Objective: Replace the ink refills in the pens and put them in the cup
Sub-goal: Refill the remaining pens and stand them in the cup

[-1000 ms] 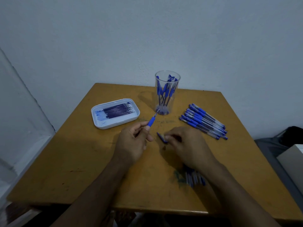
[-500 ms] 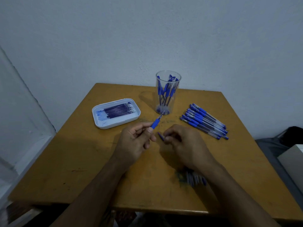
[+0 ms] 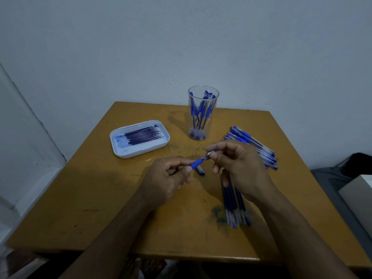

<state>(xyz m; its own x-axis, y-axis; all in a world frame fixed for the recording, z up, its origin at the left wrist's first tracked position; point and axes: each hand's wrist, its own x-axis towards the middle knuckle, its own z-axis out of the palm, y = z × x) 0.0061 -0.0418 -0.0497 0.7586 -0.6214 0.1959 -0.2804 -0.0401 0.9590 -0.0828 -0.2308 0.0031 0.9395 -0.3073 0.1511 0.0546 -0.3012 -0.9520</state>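
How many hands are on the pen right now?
2: the left hand grips the pen by its blue grip; the right hand pinches its tip end.

R hand (image 3: 239,164) dropped cap (image 3: 200,170), now pinches pen tip (image 3: 209,156).

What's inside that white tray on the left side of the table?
The white tray holds a row of thin dark-blue ink refills lying side by side, with blue ink smears on its floor. Nothing covers them; whether any lie beneath others cannot be told.
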